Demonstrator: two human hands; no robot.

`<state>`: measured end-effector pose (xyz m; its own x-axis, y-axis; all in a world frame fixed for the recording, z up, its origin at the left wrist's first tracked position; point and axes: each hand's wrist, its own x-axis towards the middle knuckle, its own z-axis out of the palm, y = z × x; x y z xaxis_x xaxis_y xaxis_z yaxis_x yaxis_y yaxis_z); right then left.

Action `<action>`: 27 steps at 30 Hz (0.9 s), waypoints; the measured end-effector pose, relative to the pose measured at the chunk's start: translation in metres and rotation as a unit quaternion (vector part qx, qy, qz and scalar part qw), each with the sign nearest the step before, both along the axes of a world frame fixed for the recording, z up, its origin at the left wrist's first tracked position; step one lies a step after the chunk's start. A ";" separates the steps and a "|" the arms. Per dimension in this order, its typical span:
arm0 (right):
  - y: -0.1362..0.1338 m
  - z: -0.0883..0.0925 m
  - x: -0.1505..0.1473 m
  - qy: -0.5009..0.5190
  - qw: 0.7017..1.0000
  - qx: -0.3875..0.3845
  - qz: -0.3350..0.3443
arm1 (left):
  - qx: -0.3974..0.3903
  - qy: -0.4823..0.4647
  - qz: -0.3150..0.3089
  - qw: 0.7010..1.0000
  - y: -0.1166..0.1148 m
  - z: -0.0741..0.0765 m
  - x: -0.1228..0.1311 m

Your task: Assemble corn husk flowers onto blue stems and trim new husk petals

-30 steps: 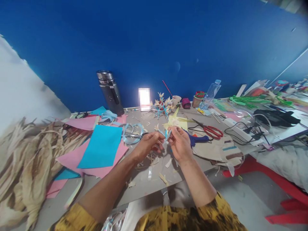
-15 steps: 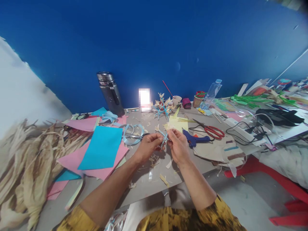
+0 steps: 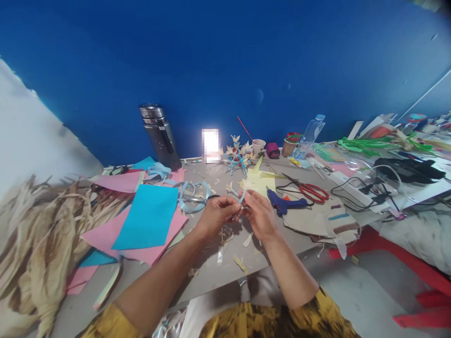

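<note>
My left hand [image 3: 215, 214] and my right hand [image 3: 258, 213] meet over the middle of the grey table [image 3: 211, 277]. Both pinch a small craft flower [image 3: 238, 196] made of light blue stems and cream husk petals, which sticks up between the fingertips. Cream husk scraps [image 3: 239, 260] lie on the table just under my hands. A finished bunch of similar flowers [image 3: 238, 155] stands further back near the blue wall.
Blue and pink paper sheets [image 3: 146, 218] lie left of my hands, dried corn husks [image 3: 42, 234] further left. A blue glue gun [image 3: 283, 203] and red scissors [image 3: 310, 190] lie to the right. A dark flask [image 3: 158, 135], cups and a plastic bottle [image 3: 308, 136] stand at the back.
Both hands drifted slightly left and down with the flower, drawing closer together; less of the blue stems shows above the fingers.
</note>
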<state>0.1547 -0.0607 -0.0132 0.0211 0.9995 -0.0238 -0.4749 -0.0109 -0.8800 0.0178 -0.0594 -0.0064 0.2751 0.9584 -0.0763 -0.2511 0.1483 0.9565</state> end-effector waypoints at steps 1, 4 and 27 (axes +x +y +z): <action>0.000 0.001 0.001 0.005 1.000 -0.001 0.018 | -0.010 -0.009 -0.011 1.000 0.000 -0.001 0.000; 0.001 0.003 0.003 0.007 1.000 -0.002 0.028 | -0.037 -0.030 -0.027 0.998 0.000 -0.004 -0.002; 0.008 -0.004 0.014 -0.116 0.985 0.039 -0.118 | 0.120 0.178 0.041 0.976 -0.005 0.013 0.002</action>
